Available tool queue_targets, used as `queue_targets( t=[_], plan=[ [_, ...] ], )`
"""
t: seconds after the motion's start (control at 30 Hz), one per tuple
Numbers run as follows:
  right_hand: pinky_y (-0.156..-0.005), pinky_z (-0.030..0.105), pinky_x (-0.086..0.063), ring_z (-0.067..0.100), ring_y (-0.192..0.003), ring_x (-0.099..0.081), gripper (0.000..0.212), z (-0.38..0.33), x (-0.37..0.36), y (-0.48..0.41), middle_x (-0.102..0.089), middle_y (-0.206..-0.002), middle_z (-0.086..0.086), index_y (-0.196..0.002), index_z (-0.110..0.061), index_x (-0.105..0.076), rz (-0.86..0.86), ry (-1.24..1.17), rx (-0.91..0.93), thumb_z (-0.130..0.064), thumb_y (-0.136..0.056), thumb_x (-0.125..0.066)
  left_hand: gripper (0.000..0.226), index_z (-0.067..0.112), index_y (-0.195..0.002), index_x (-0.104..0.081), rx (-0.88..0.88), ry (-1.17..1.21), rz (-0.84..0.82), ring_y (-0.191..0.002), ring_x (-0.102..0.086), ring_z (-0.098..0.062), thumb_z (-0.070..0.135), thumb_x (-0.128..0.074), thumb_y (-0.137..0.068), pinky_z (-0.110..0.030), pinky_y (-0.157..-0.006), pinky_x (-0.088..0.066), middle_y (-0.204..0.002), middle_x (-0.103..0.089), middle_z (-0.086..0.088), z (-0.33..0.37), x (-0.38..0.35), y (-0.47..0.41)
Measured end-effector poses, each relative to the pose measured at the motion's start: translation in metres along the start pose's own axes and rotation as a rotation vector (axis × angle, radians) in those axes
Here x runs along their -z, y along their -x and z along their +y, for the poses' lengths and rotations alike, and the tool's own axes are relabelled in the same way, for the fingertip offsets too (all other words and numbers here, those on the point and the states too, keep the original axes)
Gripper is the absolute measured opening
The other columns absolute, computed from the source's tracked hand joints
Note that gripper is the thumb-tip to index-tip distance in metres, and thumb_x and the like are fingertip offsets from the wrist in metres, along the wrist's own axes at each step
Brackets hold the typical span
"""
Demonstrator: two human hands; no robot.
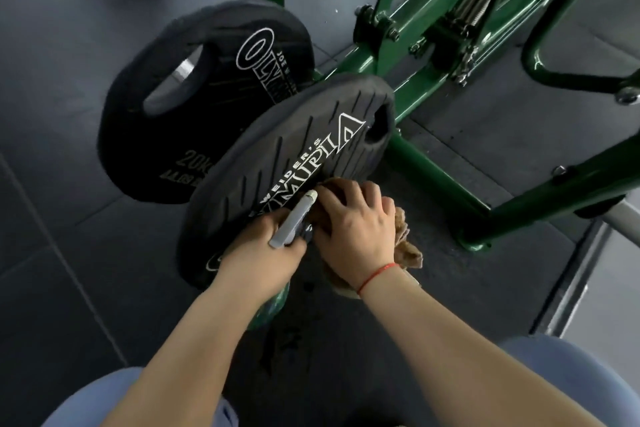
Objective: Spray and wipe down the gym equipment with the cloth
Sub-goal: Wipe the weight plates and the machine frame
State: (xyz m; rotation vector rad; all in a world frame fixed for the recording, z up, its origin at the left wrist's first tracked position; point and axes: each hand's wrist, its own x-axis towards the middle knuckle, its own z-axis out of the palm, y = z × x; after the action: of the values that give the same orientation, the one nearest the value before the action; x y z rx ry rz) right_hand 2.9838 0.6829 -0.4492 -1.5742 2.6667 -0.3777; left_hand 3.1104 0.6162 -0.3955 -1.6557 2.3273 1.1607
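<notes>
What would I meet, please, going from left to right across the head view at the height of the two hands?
left hand → spray bottle → right hand → cloth → green machine frame

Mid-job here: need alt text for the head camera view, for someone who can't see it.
The right hand holds a bunched brown cloth against the face of the near black weight plate, while the left hand grips a spray bottle beside it. A second black plate sits behind, next to a green machine frame.
</notes>
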Motion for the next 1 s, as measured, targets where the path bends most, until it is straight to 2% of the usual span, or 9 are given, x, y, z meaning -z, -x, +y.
queue_targets(
  t=[0.1,0.17,0.37,0.5,0.6,0.7,0.77,0.9,1.0],
  plan=[
    [-0.094,0.055,-0.043,0.037,-0.127,-0.041,0.057,0.003,-0.002,0.009,-0.046,-0.139,0.001,-0.135,-0.039,-0.051,-0.141,0.085,-0.016,-0.048,-0.081,-0.066,0.017,0.036,-0.083,-0.05,-0.059,0.022,-0.01,-0.072,-0.051,-0.003,0.031,-0.063,-0.093,-0.018,-0.057,-0.036,-0.08,-0.055,0.01,0.002,-0.003,0.003],
    [-0.092,0.052,-0.042,0.037,-0.125,-0.039,0.052,0.005,0.008,0.017,-0.035,-0.148,-0.001,-0.138,-0.044,-0.048,-0.216,0.059,-0.012,-0.04,-0.088,-0.061,0.014,0.038,-0.09,-0.053,-0.099,0.031,-0.006,-0.07,-0.051,-0.004,0.03,-0.063,-0.092,-0.021,-0.056,-0.036,-0.078,-0.055,0.013,0.004,-0.004,0.007],
    [-0.098,0.048,-0.044,0.029,-0.122,-0.037,0.048,0.022,0.057,0.047,-0.037,-0.137,-0.004,-0.134,-0.046,-0.055,-0.476,0.039,-0.033,-0.028,-0.089,-0.054,0.003,0.027,-0.088,-0.066,-0.101,0.156,0.024,-0.07,-0.064,-0.023,0.024,-0.066,-0.087,-0.036,-0.068,-0.052,-0.073,-0.066,0.001,-0.004,0.009,0.025],
    [-0.096,0.04,-0.046,0.031,-0.122,-0.043,0.056,0.037,0.059,0.029,-0.047,-0.134,-0.001,-0.137,-0.045,-0.054,-0.357,-0.235,-0.154,-0.023,-0.085,-0.056,0.015,0.021,-0.075,-0.058,-0.108,0.164,0.036,-0.058,-0.054,-0.019,0.02,-0.067,-0.087,-0.032,-0.057,-0.044,-0.061,-0.055,0.002,-0.01,0.005,0.029],
    [-0.101,0.05,-0.046,0.037,-0.123,-0.045,0.059,0.026,0.038,0.013,-0.042,-0.14,0.0,-0.143,-0.048,-0.041,-0.292,-0.248,-0.117,-0.041,-0.086,-0.055,0.024,0.022,-0.071,-0.05,-0.123,0.109,0.031,-0.056,-0.049,-0.016,0.02,-0.067,-0.088,-0.029,-0.057,-0.038,-0.06,-0.049,0.005,-0.013,-0.002,0.031],
    [-0.097,0.047,-0.05,0.038,-0.119,-0.054,0.069,0.025,0.026,0.003,-0.045,-0.136,0.005,-0.147,-0.049,-0.03,-0.43,-0.181,-0.162,-0.053,-0.085,-0.061,0.025,0.029,-0.071,-0.051,-0.136,0.124,0.02,-0.055,-0.049,-0.012,0.021,-0.067,-0.089,-0.029,-0.056,-0.037,-0.058,-0.05,0.009,-0.013,-0.004,0.036],
    [-0.091,0.038,-0.051,0.029,-0.109,-0.06,0.071,0.034,0.03,-0.003,-0.054,-0.126,0.003,-0.145,-0.045,-0.038,-0.494,-0.264,-0.234,-0.053,-0.081,-0.067,0.016,0.027,-0.076,-0.059,-0.138,0.172,0.018,-0.056,-0.051,-0.013,0.02,-0.067,-0.088,-0.03,-0.057,-0.043,-0.058,-0.053,0.008,-0.013,-0.003,0.036],
    [-0.074,0.028,-0.045,0.014,-0.084,-0.058,0.051,0.047,0.032,0.002,-0.057,-0.089,-0.013,-0.127,-0.039,-0.055,-0.496,-0.352,-0.269,-0.048,-0.079,-0.071,0.007,0.016,-0.092,-0.067,-0.132,0.223,-0.004,-0.056,-0.052,-0.016,0.018,-0.064,-0.087,-0.034,-0.059,-0.045,-0.062,-0.056,0.001,-0.017,0.001,0.033],
    [-0.061,0.025,-0.039,0.006,-0.075,-0.054,0.034,0.048,0.03,0.009,-0.056,-0.084,-0.015,-0.113,-0.039,-0.055,-0.478,-0.325,-0.281,-0.048,-0.083,-0.067,0.006,0.017,-0.091,-0.067,-0.128,0.219,0.004,-0.056,-0.052,-0.016,0.018,-0.063,-0.086,-0.035,-0.059,-0.046,-0.063,-0.057,0.0,-0.02,0.004,0.032]
  ],
)
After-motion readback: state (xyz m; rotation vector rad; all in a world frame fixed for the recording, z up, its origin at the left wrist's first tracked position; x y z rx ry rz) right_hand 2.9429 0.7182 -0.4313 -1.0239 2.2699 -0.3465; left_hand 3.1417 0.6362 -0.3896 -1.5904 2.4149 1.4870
